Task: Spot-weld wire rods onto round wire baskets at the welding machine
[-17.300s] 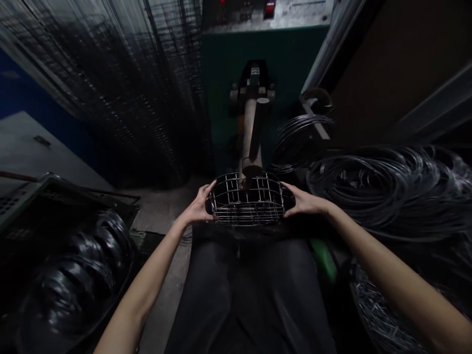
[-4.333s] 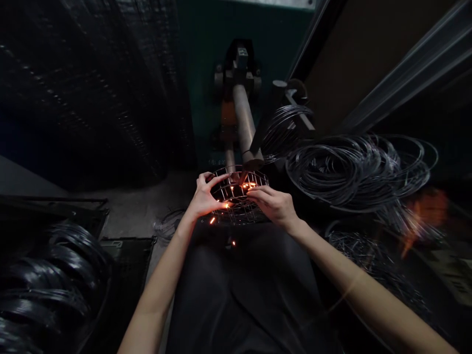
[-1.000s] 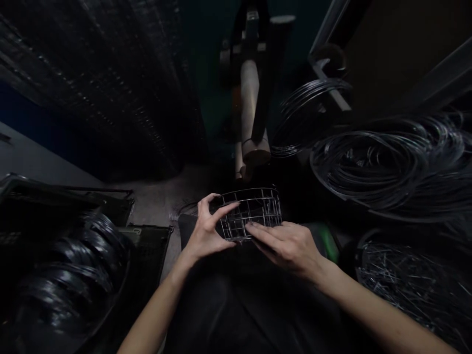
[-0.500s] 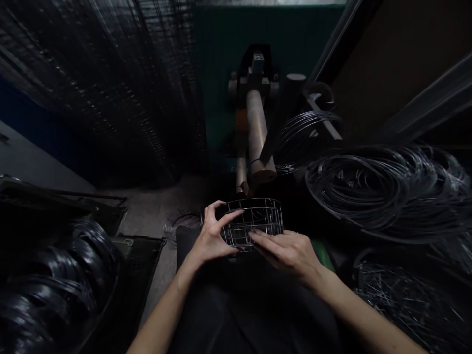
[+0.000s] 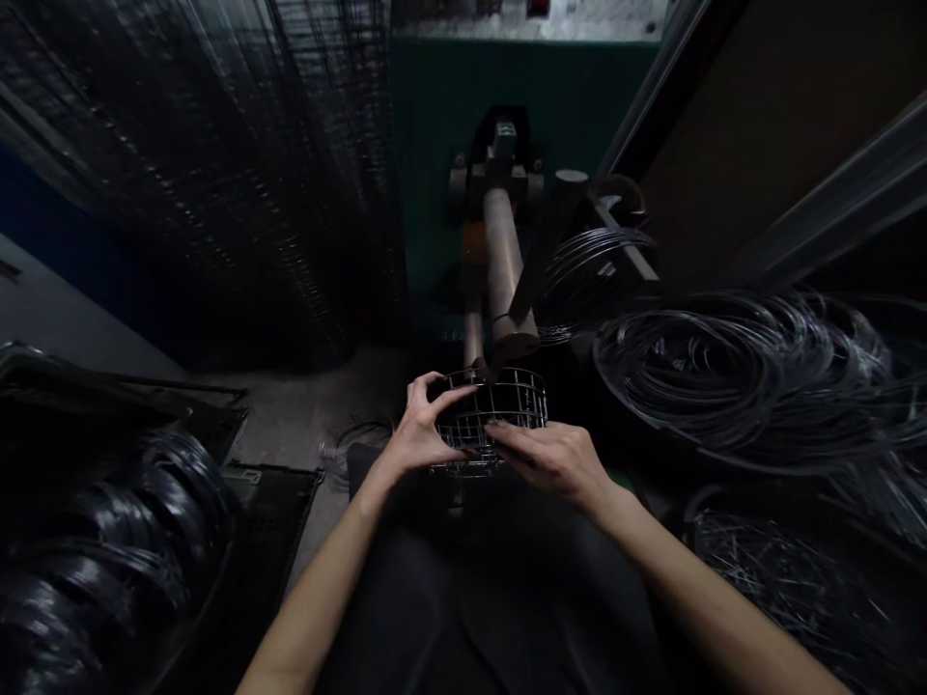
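A round wire basket (image 5: 518, 401) is held between my two hands, its far rim close under the tips of the welding machine's arms (image 5: 478, 370). My left hand (image 5: 427, 425) grips the basket's left side, thumb and fingers spread around the rings. At the front right, my right hand (image 5: 554, 458) has its fingertips pressed together against the wires. Whether those fingers also pinch a small separate wire is too dark to tell. The thick upper metal cylinder (image 5: 503, 265) points toward me above the basket.
A green machine body (image 5: 579, 87) stands behind. To the right, a tub (image 5: 652, 434) holds many wire rings, with a bin of short wire pieces (image 5: 782, 569) below it. Bundled wire rings (image 5: 123, 541) fill a crate on the left. Wire mesh (image 5: 290, 145) rises at the back left.
Both hands have brought the basket slightly forward and up, nearer the machine's arm tips. The grip looks the same, and the camera view has tilted a little.
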`<state>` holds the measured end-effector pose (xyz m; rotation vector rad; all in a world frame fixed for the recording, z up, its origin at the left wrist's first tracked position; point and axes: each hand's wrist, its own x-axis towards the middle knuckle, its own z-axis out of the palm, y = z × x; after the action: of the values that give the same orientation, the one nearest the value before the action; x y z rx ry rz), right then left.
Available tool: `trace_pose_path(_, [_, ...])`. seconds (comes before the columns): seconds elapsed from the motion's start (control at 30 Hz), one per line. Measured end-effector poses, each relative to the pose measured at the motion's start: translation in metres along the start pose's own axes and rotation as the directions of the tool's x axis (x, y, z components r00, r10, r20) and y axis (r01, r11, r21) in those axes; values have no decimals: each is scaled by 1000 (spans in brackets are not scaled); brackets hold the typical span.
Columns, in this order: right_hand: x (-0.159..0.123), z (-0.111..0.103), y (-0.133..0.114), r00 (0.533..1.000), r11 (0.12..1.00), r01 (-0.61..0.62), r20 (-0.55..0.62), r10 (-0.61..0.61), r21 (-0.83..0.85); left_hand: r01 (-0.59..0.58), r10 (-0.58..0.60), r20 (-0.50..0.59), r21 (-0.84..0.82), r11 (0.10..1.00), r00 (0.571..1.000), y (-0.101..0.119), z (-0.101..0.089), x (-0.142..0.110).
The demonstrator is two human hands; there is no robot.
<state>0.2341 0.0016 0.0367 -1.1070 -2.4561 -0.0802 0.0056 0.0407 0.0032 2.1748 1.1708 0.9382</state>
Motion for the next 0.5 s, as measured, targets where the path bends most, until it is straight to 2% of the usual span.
trace_pose_path(0.13, [0, -3, -1, 999, 998, -48, -13, 48, 37, 19, -19, 24, -5, 1000, 1000, 5, -6, 1])
trace_pose_path(0.3, [5, -4, -1, 993, 994, -108, 45, 107, 16, 84, -83, 55, -13, 996, 995, 7, -11, 10])
trace_pose_path(0.5, [19, 5, 8, 980, 983, -183, -76, 184, 11, 92, -92, 7, -11, 996, 996, -6, -10, 31])
